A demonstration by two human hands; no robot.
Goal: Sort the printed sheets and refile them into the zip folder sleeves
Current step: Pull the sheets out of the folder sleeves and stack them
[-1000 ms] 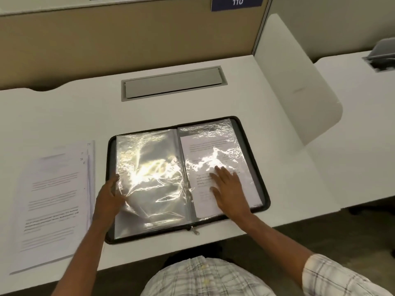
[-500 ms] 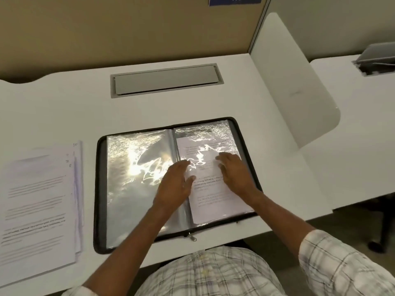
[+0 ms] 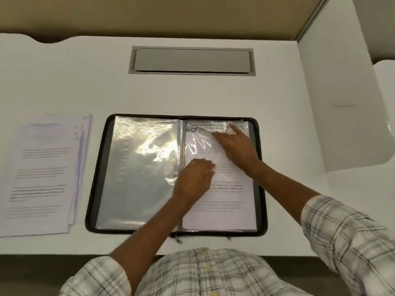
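Fingers (image 3: 234,130) flat, right hand (image 3: 237,149) on sleeve (image 3: 220,212) top edge — left hand (image 3: 195,178) curled by spine, grip unclear.

A black-edged zip folder (image 3: 264,189) holds silvery, glare-streaked sleeves (image 3: 139,178) on a white desk (image 3: 64,82); white printed sheets (image 3: 40,174) (black text) and plaid shirt sleeves (image 3: 346,238) flank it.

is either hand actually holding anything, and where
Nothing is clearly gripped. The right hand presses flat near the top of the sleeve; the left hand rests curled on it by the spine, pinch unclear.
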